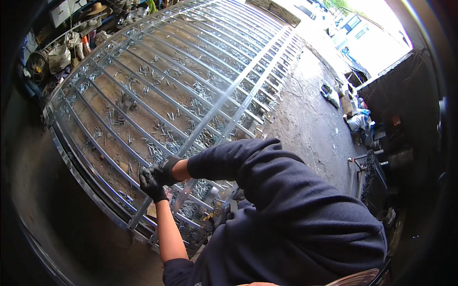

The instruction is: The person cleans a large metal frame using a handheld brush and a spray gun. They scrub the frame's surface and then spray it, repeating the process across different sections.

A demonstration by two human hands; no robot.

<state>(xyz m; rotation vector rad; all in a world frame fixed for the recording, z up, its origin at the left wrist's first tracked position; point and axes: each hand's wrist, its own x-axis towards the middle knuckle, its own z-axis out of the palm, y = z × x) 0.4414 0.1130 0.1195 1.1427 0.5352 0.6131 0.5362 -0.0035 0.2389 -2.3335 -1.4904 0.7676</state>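
A large frame of silvery metal bars (pixel 157 92) lies in front of me, with long parallel bars crossed by wider strips. My left hand (pixel 151 186), in a black glove, is closed at one of the long bars near the frame's close end. Right beside it my right hand (pixel 168 170), gloved in black too, is also closed, its arm reaching across my body. The hands touch or nearly touch each other. Whatever is between the fingers is hidden by the gloves. Beneath and between the bars are scattered many short metal offcuts (pixel 202 97).
Cluttered shelves (pixel 62 55) with bags and a straw hat (pixel 98 9) line the far left. On the right, bags and boxes (pixel 355 112) lie along a dark wall beside the concrete floor (pixel 310 109). A metal stand (pixel 358 176) is near my right side.
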